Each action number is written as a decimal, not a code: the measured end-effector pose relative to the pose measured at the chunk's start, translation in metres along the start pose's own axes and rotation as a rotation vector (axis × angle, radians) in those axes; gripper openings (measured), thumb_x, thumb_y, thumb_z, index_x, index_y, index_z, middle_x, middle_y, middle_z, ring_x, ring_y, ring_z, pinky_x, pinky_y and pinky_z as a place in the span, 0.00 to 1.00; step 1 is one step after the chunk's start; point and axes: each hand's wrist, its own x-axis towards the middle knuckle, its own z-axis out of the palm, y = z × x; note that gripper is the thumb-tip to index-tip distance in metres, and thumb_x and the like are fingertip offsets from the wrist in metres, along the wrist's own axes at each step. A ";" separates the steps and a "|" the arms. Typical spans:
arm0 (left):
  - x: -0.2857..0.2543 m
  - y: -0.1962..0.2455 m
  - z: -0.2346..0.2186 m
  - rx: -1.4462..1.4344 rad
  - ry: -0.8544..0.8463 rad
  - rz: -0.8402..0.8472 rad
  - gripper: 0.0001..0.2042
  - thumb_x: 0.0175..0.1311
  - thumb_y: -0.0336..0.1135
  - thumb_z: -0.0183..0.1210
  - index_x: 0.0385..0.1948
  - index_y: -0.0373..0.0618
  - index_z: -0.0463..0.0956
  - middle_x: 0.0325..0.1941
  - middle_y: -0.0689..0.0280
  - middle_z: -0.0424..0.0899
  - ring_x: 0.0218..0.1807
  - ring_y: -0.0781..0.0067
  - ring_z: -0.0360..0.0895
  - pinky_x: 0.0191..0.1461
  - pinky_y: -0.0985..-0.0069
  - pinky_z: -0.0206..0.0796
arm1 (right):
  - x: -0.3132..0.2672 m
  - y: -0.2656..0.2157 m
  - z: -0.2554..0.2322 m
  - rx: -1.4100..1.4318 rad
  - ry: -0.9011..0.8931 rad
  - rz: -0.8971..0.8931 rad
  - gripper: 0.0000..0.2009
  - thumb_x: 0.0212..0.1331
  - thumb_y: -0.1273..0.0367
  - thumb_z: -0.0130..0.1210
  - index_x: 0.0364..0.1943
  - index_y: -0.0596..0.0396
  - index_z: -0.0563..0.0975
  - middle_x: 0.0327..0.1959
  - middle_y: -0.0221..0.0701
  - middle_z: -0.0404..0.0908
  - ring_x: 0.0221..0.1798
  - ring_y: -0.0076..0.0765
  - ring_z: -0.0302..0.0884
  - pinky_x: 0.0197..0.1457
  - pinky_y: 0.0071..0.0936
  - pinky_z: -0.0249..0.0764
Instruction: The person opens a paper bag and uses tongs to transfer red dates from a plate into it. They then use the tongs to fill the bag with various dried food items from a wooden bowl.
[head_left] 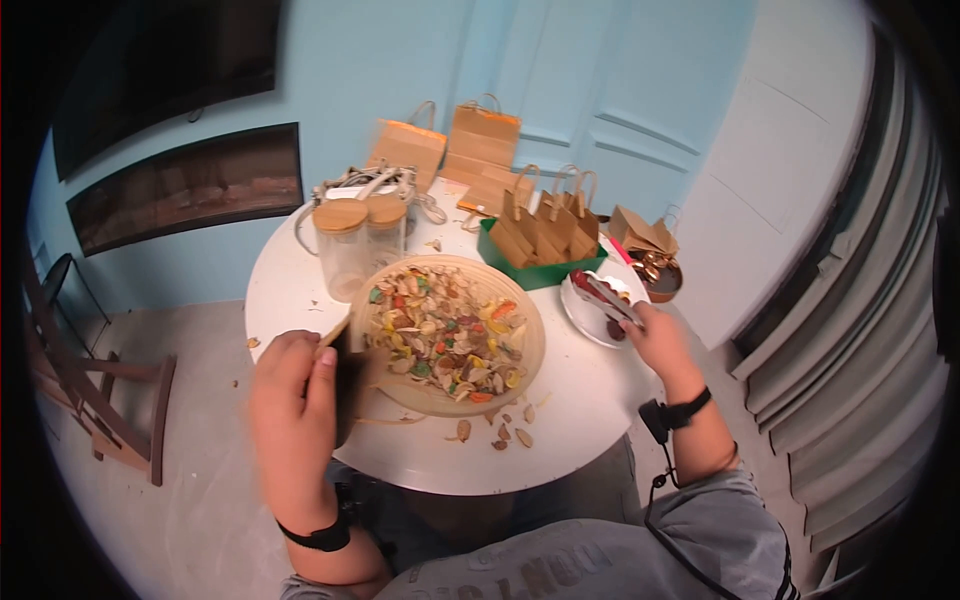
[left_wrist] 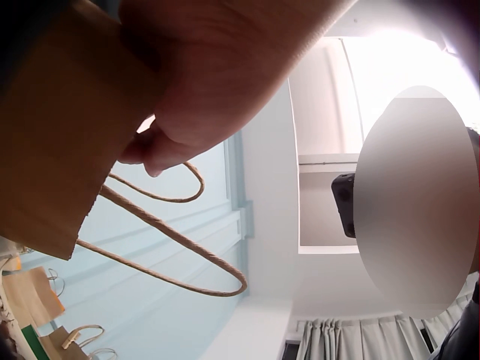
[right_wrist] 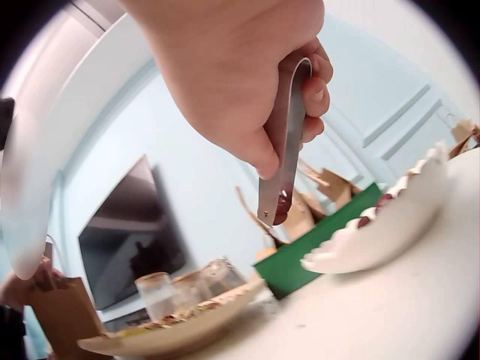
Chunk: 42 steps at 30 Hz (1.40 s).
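In my left hand [head_left: 288,395] is a small brown paper bag [left_wrist: 64,135] with twisted rope handles. It is held at the left side of the round tray, dark and blurred in the head view. My right hand [head_left: 662,345] pinches metal tongs [right_wrist: 291,139] above the white scalloped bowl [right_wrist: 382,244]. Between the tong tips shows a small dark red piece [right_wrist: 282,208]. More dark red pieces lie in that bowl. A wide round tray [head_left: 536,350] between the hands holds a heap of dried petals and slices [head_left: 450,335], mostly beige with orange, yellow and green bits.
A green box [head_left: 535,274] with several small paper bags stands behind the bowl. Two lidded clear jars [head_left: 340,245] are behind the tray. Larger paper bags [head_left: 480,140] stand at the back. Loose dried bits [head_left: 503,432] lie along the white table's [head_left: 590,390] front.
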 end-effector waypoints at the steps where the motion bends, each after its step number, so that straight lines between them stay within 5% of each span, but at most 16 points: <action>1: -0.002 0.001 0.001 0.026 0.041 0.043 0.05 0.64 0.28 0.59 0.33 0.34 0.76 0.40 0.53 0.81 0.42 0.49 0.78 0.47 0.65 0.70 | -0.007 -0.018 -0.018 0.083 0.046 -0.046 0.16 0.60 0.60 0.61 0.44 0.57 0.77 0.33 0.46 0.82 0.36 0.54 0.81 0.40 0.44 0.75; 2: -0.004 0.000 0.004 -0.084 0.018 -0.058 0.05 0.64 0.28 0.60 0.34 0.35 0.77 0.43 0.53 0.80 0.43 0.49 0.78 0.47 0.65 0.70 | -0.010 -0.028 -0.026 0.235 0.074 -0.108 0.16 0.60 0.61 0.61 0.45 0.57 0.77 0.32 0.44 0.82 0.34 0.53 0.80 0.38 0.41 0.75; 4: -0.002 0.001 0.003 -0.067 -0.013 -0.002 0.05 0.63 0.29 0.60 0.33 0.35 0.77 0.45 0.52 0.79 0.44 0.50 0.78 0.47 0.65 0.71 | -0.017 -0.058 -0.052 0.499 0.061 -0.212 0.15 0.59 0.64 0.63 0.45 0.58 0.78 0.31 0.41 0.80 0.31 0.46 0.79 0.35 0.31 0.74; 7: -0.002 0.006 0.006 -0.046 -0.040 -0.037 0.05 0.63 0.29 0.60 0.33 0.37 0.78 0.45 0.53 0.78 0.44 0.50 0.77 0.47 0.65 0.71 | -0.032 -0.106 -0.086 0.492 0.022 -0.337 0.15 0.57 0.64 0.65 0.43 0.57 0.79 0.29 0.40 0.79 0.30 0.43 0.79 0.33 0.30 0.73; 9: -0.003 0.007 0.007 -0.053 -0.023 -0.044 0.05 0.64 0.29 0.60 0.33 0.37 0.78 0.44 0.53 0.78 0.43 0.51 0.77 0.47 0.65 0.70 | -0.034 -0.136 -0.095 0.444 -0.044 -0.639 0.14 0.55 0.63 0.66 0.42 0.55 0.79 0.28 0.39 0.79 0.29 0.44 0.78 0.32 0.34 0.73; 15: -0.002 0.002 0.004 -0.082 0.020 -0.066 0.06 0.65 0.29 0.59 0.32 0.36 0.76 0.40 0.55 0.77 0.41 0.52 0.76 0.46 0.65 0.70 | -0.018 -0.185 -0.051 0.364 -0.152 -0.897 0.14 0.54 0.63 0.66 0.41 0.53 0.78 0.29 0.36 0.81 0.31 0.48 0.80 0.32 0.39 0.73; 19: 0.002 -0.009 0.007 -0.103 0.070 -0.093 0.06 0.66 0.29 0.58 0.32 0.35 0.75 0.39 0.55 0.77 0.37 0.54 0.75 0.43 0.67 0.69 | -0.018 -0.185 -0.042 0.385 -0.128 -0.875 0.16 0.52 0.63 0.68 0.41 0.54 0.79 0.29 0.35 0.81 0.32 0.45 0.81 0.33 0.37 0.74; 21: 0.003 -0.015 0.007 -0.124 0.082 -0.116 0.06 0.67 0.29 0.58 0.33 0.35 0.75 0.38 0.56 0.77 0.36 0.55 0.75 0.42 0.68 0.68 | -0.019 -0.167 -0.046 0.478 -0.011 -0.693 0.17 0.49 0.63 0.70 0.41 0.55 0.80 0.29 0.36 0.81 0.31 0.43 0.81 0.33 0.35 0.74; 25: 0.006 -0.022 0.008 -0.123 0.108 -0.128 0.06 0.67 0.29 0.58 0.33 0.35 0.75 0.36 0.57 0.77 0.35 0.57 0.74 0.41 0.69 0.67 | -0.024 -0.127 -0.055 0.342 -0.106 -0.553 0.19 0.46 0.64 0.71 0.41 0.57 0.79 0.29 0.37 0.80 0.32 0.43 0.80 0.34 0.35 0.74; 33: 0.006 -0.014 0.009 -0.131 0.050 -0.132 0.06 0.66 0.29 0.59 0.32 0.35 0.75 0.37 0.58 0.77 0.36 0.59 0.74 0.41 0.70 0.68 | -0.035 -0.088 -0.010 0.246 -0.291 -0.596 0.19 0.52 0.61 0.67 0.46 0.54 0.78 0.33 0.35 0.80 0.35 0.46 0.79 0.38 0.39 0.74; 39: 0.004 -0.004 0.009 -0.107 0.012 -0.060 0.06 0.66 0.30 0.59 0.33 0.35 0.76 0.39 0.57 0.78 0.38 0.57 0.76 0.43 0.69 0.69 | -0.017 -0.101 0.027 0.166 -0.153 -0.637 0.19 0.54 0.60 0.66 0.46 0.54 0.78 0.35 0.38 0.80 0.38 0.49 0.80 0.41 0.40 0.75; 42: 0.006 0.000 0.010 -0.106 -0.005 -0.091 0.07 0.66 0.30 0.59 0.33 0.35 0.76 0.39 0.56 0.78 0.38 0.55 0.76 0.44 0.68 0.70 | -0.002 -0.105 0.043 0.260 -0.246 -0.598 0.19 0.57 0.58 0.63 0.48 0.52 0.77 0.38 0.36 0.80 0.39 0.49 0.80 0.40 0.41 0.75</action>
